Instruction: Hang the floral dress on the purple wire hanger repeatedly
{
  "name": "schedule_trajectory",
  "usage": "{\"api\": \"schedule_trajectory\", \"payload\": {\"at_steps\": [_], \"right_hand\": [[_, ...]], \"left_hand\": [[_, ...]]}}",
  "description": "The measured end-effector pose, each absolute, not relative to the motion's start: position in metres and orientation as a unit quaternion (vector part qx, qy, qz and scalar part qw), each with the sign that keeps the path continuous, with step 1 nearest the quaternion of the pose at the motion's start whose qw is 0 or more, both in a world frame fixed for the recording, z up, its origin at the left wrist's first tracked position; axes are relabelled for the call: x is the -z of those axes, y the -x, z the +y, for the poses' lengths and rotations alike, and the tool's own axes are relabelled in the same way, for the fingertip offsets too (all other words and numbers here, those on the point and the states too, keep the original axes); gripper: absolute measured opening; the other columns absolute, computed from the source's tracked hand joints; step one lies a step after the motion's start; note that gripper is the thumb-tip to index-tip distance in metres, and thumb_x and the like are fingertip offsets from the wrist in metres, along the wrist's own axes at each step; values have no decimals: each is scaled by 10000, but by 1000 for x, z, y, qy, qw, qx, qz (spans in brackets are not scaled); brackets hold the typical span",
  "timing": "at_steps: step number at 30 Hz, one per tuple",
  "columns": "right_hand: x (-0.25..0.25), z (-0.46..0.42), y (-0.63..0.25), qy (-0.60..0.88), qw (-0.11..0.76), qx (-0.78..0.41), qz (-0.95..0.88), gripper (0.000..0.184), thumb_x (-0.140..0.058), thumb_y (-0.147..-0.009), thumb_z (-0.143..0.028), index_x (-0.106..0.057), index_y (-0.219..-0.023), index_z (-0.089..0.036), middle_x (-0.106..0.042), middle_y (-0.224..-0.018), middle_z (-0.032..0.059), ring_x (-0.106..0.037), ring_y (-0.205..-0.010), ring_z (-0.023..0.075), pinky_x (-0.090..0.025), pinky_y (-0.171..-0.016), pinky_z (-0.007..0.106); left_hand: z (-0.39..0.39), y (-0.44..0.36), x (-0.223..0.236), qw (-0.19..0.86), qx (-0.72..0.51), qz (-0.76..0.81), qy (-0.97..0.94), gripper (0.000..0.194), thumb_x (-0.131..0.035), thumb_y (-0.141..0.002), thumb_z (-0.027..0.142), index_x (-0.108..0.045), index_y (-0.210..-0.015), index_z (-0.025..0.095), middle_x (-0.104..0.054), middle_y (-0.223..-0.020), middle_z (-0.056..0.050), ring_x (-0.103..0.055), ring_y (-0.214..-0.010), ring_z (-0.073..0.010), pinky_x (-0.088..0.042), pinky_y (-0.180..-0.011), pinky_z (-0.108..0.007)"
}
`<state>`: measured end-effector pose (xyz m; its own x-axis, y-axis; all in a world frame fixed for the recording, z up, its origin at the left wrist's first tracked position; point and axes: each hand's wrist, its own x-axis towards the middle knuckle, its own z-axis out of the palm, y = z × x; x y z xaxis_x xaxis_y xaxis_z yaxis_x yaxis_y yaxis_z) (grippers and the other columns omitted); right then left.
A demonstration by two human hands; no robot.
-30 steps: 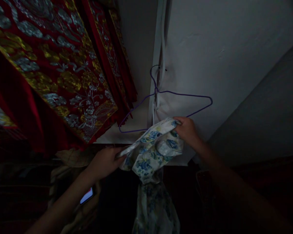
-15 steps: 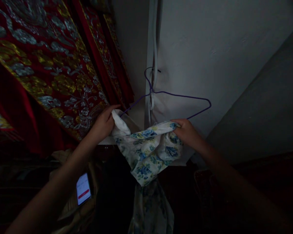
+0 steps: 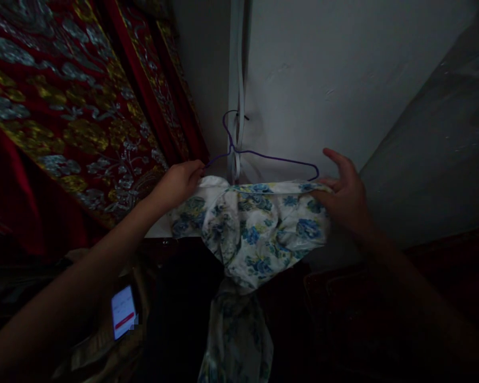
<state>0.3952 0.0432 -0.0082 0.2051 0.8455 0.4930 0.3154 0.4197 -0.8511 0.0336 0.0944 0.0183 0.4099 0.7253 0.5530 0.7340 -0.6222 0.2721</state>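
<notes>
Floral cloth [image 3: 263, 229] has been raised and spread across the purple wire hanger [image 3: 263, 155], its left corner pinched in the closed left hand [image 3: 179, 183], while the right hand [image 3: 345, 191] has opened beside the other end.

1. Garment [image 3: 259, 229]: white cloth printed with blue flowers and yellow-green leaves.
2. Hanger [image 3: 263, 155]: thin purple wire.
3. Hanging fabric [image 3: 64, 106]: deep red with gold and silver embroidery.
4. Wall [image 3: 323, 69]: pale, probably white.
5. Phone screen [image 3: 123, 311]: white with a red bar.
</notes>
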Motion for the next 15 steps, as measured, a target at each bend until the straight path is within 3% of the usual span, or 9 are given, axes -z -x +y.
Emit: {"api": "schedule_trajectory", "payload": {"at_steps": [2,5,8,10,12,15], "right_hand": [[-2,52,-411,537,571,-230,-577,850,-745,-694,-26,-485,-1497,-133,-684,-698,38,-606,-565,151,-417,-577,317],[-12,63,-427,582,499,-263,-586,449,-778,-743,-126,-730,-1182,-45,-724,-800,112,-625,-632,134,-445,-647,329],[-21,62,-431,578,422,-331,-615,210,-774,-779,-210,-780,-892,-33,-726,-748,111,-624,-606,121,-439,-634,311],[-30,58,-425,575,367,-401,-611,237,-741,-829,-261,-762,-766,-33,-702,-650,91,-608,-532,115,-423,-591,307],[-37,55,-411,560,353,-440,-607,375,-657,-920,-329,-741,-722,-22,-672,-595,75,-592,-490,108,-418,-569,305],[-36,60,-381,521,493,-298,-630,448,-541,-1017,-380,-731,-852,-10,-701,-733,88,-652,-619,127,-478,-625,299]], "left_hand": [[97,-33,-21,7,320,-421,848,251,-422,-969,284,-619,-851,182,-611,-803,-46,-567,-769,-205,-423,-747,-308],[96,-32,-21,18,342,-412,844,270,-423,-978,299,-641,-886,169,-602,-880,-71,-565,-851,-219,-439,-813,-329],[97,-24,-15,35,391,-435,810,313,-403,-1000,328,-663,-1023,155,-621,-1005,-97,-576,-951,-228,-444,-886,-336],[102,-13,-10,27,434,-458,775,342,-402,-1011,370,-655,-1099,157,-647,-1071,-100,-585,-993,-225,-439,-916,-328],[108,-2,-5,-13,463,-489,739,385,-391,-1011,421,-666,-1035,152,-679,-1014,-87,-597,-933,-217,-447,-866,-310],[115,6,5,-88,469,-505,719,406,-416,-986,454,-669,-900,149,-683,-876,-55,-584,-805,-196,-438,-743,-280]]}}
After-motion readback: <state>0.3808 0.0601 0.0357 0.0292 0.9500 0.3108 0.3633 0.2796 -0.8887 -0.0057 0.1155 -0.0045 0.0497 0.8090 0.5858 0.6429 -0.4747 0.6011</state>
